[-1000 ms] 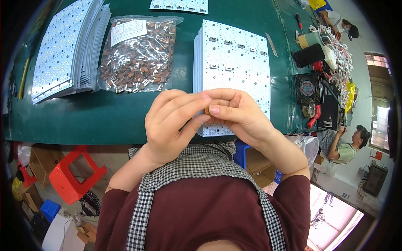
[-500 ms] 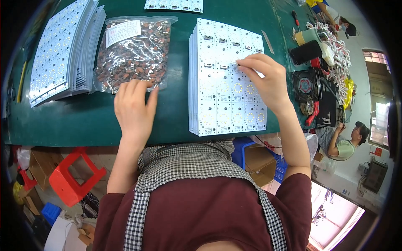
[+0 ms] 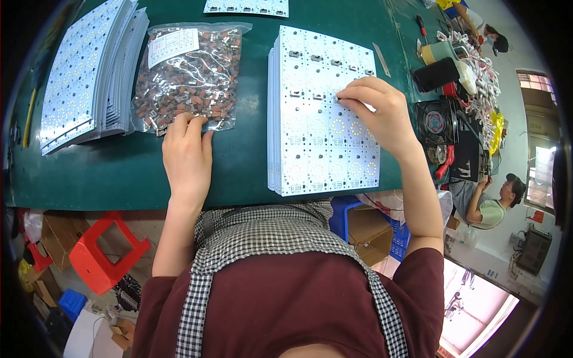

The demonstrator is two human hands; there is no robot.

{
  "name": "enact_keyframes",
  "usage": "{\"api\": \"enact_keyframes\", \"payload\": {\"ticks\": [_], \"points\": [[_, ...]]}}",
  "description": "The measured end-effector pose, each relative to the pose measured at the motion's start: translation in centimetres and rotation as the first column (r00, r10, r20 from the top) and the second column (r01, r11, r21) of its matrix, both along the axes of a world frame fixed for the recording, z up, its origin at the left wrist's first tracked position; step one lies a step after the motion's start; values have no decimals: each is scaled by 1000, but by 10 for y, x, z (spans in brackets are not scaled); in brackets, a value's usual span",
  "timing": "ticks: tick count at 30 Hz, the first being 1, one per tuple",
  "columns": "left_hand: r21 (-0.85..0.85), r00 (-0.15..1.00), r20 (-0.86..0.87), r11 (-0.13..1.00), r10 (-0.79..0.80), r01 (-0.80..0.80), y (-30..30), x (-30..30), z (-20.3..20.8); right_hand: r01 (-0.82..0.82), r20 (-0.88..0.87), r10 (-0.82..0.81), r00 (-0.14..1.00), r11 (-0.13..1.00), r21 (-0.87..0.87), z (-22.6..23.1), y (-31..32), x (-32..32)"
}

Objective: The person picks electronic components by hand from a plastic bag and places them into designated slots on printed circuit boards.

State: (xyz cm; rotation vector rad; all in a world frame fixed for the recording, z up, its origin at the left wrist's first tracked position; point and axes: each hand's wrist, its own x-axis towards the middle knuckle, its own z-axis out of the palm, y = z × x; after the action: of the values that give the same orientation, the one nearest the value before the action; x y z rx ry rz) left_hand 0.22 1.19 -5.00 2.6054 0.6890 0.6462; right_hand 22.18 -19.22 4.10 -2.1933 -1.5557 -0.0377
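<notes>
The right hand (image 3: 382,116) covers part of the top board on the front stack of white boards (image 3: 304,128), so whatever sits under its palm and curled fingers is hidden. Its thumb and forefinger come together around a small dark part (image 3: 338,98), mostly concealed by the fingers; whether that part already touches the board is too small to tell. The left hand (image 3: 186,152) has its fingers bent over the near edge of the clear bag (image 3: 194,71), with the thumb held a little apart from them. The fingertips are lost among the brown and silver components showing there, and I cannot tell whether they pinch a piece or only rest on the plastic. Glare breaks up the bag's contents, and a white label (image 3: 173,46) covers its upper left corner.

The front stack lies on the green tabletop (image 3: 248,152), to the right of the left hand and beneath the right one. Two rows of small dark components stand on its top board; the nearer row runs up to the right fingertips. The bag lies just beyond the left hand, between the front stack and a taller, leaning stack of boards (image 3: 74,77) on the far left. Another board (image 3: 248,7) is cut off by the upper edge.
</notes>
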Motion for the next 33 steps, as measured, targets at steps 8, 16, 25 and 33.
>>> {"api": "enact_keyframes", "payload": {"ticks": [8, 16, 25, 33], "points": [[-115, 999, -10, 993, 39, -40, 6, -6, -1, -6, -21, 6, 1000, 1000, 3, 0, 1, 0], [-115, 995, -19, 988, 98, -100, 14, -11, 0, -10, -18, 9, 1000, 1000, -7, 1, 2, -1], [-270, 972, 233, 962, 28, 37, 6, -10, 16, 42, 53, -43, 998, 999, 13, -4, -2, -8], [-501, 683, 719, 585, -129, 638, -44, 3, 46, 162, -942, 12, 335, 984, 70, 10, 17, -81]]}}
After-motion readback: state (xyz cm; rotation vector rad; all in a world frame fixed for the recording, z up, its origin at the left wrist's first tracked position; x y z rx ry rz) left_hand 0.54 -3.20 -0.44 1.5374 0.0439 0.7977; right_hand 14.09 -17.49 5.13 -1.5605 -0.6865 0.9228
